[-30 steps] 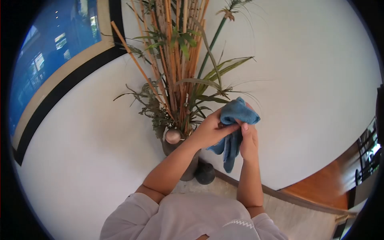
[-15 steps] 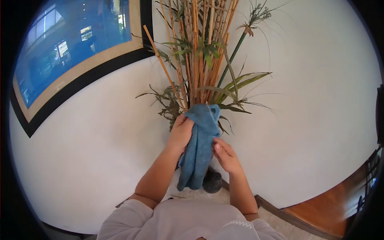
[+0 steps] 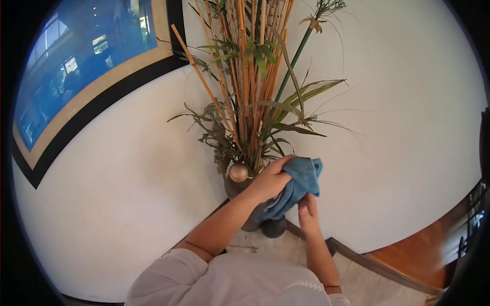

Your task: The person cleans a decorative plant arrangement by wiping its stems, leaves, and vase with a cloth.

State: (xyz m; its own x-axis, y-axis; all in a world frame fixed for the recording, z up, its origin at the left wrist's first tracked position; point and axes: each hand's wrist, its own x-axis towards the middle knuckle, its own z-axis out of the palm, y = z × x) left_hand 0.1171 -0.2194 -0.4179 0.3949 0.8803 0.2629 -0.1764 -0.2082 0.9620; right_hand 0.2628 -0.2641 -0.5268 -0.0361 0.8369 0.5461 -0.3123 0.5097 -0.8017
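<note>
A crumpled blue cloth (image 3: 304, 176) is bunched between my two hands, in front and to the right of a tall grey-brown vase (image 3: 233, 187). My left hand (image 3: 273, 179) is closed around the cloth's upper left part. Below it, my right hand (image 3: 308, 215) has its fingers curled against the cloth's lower edge, seemingly pinching it. Dry bamboo stalks (image 3: 250, 76) and long leaves rise from the vase. A shiny beige ball (image 3: 239, 172) sits by the vase's mouth. Under the cloth stands a small dark round pot (image 3: 273, 228), its top partly hidden.
Behind the plant is a white wall (image 3: 403, 137), meeting in a corner. A large black-framed blue picture (image 3: 97, 61) hangs at upper left. Dark baseboard (image 3: 367, 264) runs along pale floor tiles (image 3: 357, 278). Wooden flooring (image 3: 408, 262) shows at lower right.
Both hands and the cloth have moved right, off the front of the plant. The cloth is now more bunched, and the vase and beige ball have come into view.
</note>
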